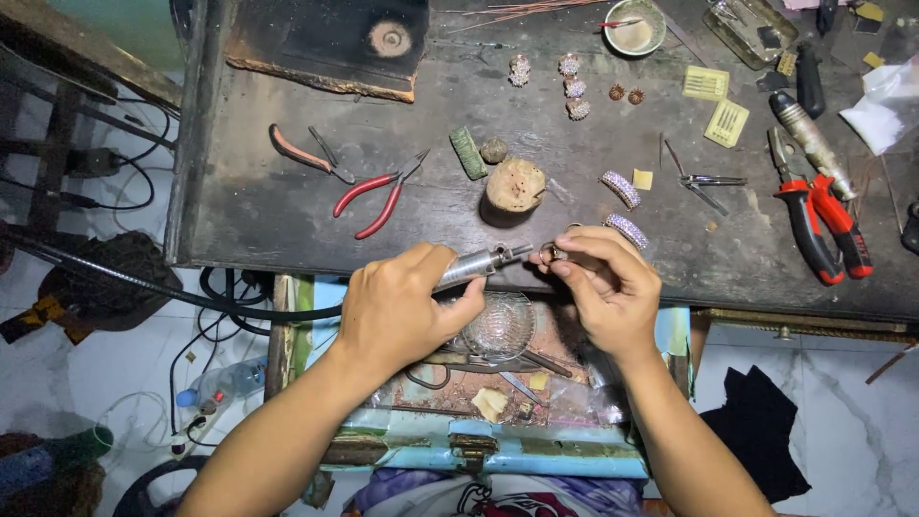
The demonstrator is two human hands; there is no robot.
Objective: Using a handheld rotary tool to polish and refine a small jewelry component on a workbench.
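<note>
A dark, scuffed and stained wooden desk [287,211] fills the upper part of the view, its front edge running just above the person's hands. The left hand [397,311] is clenched around a slim silver metal rotary handpiece [479,263], whose black flexible shaft [144,284] trails off to the left over the desk edge; the tool's tip points right toward a small metal ring [553,253]. The right hand [608,287] pinches that ring between thumb and fingertips, just at the desk's front edge, the ring touching or nearly touching the tool tip. Below the hands an open drawer [498,460] with a pale blue front holds a clear glass bowl [500,325], scissors and scraps. On the desk lie red-handled pliers [378,196], a second pair of pliers with pinkish grips [302,153], a round pale wooden block [515,185], two stone-set bangle-like bands [624,209], small sparkling ornaments [572,88], a small round bowl [634,27], yellow cards [716,103], metal tweezers [704,182] and red-and-black cutters [823,225] at the right. A scorched block [330,43] sits at the far edge. Around the desk the floor is white marbled tile [842,412], with black cables [124,163] and a plastic bottle [225,381] at the left.
</note>
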